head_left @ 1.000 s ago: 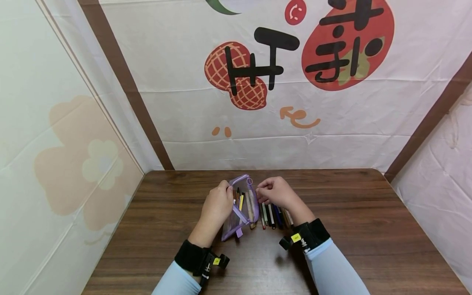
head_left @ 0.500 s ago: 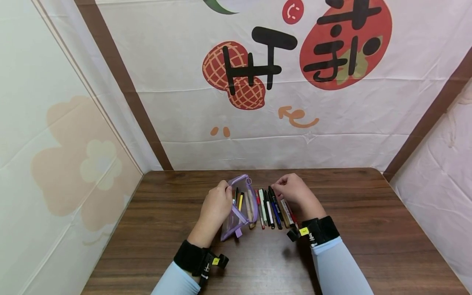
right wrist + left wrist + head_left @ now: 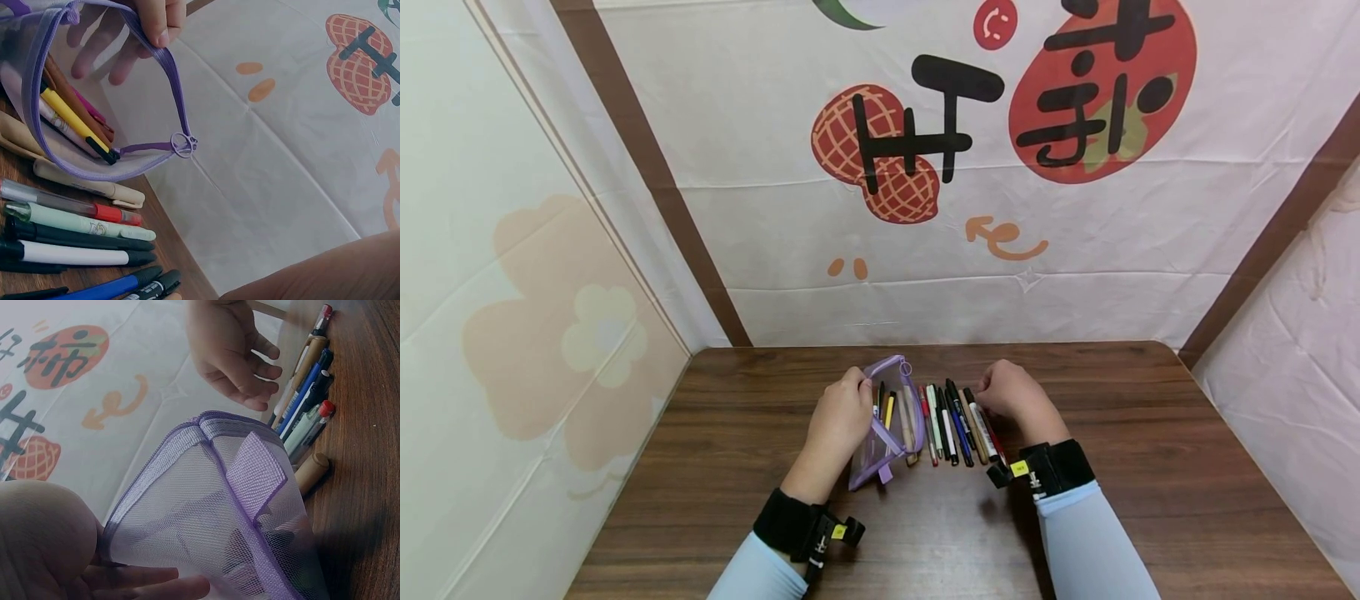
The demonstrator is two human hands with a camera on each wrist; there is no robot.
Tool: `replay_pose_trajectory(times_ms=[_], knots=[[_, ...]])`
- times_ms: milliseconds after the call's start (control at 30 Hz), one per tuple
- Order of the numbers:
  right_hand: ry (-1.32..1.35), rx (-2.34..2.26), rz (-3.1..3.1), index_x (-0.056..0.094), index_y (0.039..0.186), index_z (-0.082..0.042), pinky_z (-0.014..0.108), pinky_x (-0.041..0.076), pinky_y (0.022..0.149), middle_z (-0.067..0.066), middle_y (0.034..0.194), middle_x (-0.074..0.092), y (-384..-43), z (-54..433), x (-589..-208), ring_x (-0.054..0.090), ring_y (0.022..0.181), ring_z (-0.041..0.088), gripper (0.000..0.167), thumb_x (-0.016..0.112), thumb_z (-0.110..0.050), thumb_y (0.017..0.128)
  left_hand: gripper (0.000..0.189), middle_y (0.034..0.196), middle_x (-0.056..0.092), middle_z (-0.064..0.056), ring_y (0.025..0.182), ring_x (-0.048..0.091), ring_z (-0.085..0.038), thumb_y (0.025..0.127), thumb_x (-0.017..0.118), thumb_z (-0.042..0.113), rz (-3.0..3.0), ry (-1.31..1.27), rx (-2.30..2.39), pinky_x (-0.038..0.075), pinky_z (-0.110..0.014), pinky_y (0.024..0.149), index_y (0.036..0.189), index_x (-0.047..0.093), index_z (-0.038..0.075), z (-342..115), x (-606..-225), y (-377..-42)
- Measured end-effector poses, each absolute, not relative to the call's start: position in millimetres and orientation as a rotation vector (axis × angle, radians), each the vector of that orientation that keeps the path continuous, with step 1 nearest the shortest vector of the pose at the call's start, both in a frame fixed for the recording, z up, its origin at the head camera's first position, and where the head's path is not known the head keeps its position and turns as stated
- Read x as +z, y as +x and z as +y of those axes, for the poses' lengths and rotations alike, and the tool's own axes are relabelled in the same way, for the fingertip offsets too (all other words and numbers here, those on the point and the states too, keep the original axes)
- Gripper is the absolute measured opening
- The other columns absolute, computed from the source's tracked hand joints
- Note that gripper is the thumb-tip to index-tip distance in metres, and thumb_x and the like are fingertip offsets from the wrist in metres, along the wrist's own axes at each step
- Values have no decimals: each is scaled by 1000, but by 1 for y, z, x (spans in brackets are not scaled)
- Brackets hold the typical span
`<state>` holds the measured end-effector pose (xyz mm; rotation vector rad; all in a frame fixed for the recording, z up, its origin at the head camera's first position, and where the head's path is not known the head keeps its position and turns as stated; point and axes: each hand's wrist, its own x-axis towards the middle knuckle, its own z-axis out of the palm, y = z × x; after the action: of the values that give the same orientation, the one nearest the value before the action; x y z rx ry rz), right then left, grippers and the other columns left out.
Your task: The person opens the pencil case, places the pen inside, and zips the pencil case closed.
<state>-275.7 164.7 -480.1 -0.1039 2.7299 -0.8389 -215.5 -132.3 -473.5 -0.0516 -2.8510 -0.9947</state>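
My left hand (image 3: pixel 842 412) grips the top edge of a purple-trimmed mesh pencil case (image 3: pixel 169 500), its thumb outside the mesh and its fingers behind it. The case's mouth gapes, and a yellow pen (image 3: pixel 70 119) and several other pens show inside. Beside the case lies a row of loose pens, among them a mint-green pen (image 3: pixel 87 220), a white-barrelled pen (image 3: pixel 75 254) and a blue pen (image 3: pixel 109 289). By the right end of this row hovers my right hand (image 3: pixel 1017 398), fingers loosely bent. In the left wrist view nothing shows between its fingers.
The wood-grain table (image 3: pixel 1150 467) runs up to a printed white cloth backdrop (image 3: pixel 760 167). Cloth walls also stand at left and right. A beige pen (image 3: pixel 87 182) lies closest to the pencil case, partly against its side.
My right hand has moved rightward, from beside the pencil case across the pen row to its right end, uncovering the pens. The left hand and the case have stayed in place.
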Motion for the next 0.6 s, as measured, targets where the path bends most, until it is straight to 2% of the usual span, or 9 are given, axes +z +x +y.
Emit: replay_pose_trajectory(times_ms=[300,600], knots=[[-72,-789,2730,75,86,-8,33,51,59,7,77,73,-274,166,-483,65,65,20,21,76,-16,105,25,79,63,-6,61,56,-18,121,50,21,-2854,-47,-993,46,-34,57,119,67,2,-133,-474,-216],[-94,-817,2686,72,81,-11,35,54,60,8,76,74,-284,173,-496,69,67,23,22,78,-17,102,27,79,63,-7,60,56,-18,122,49,24,-2868,-37,-1006,46,-33,56,120,67,3,-133,-473,-216]])
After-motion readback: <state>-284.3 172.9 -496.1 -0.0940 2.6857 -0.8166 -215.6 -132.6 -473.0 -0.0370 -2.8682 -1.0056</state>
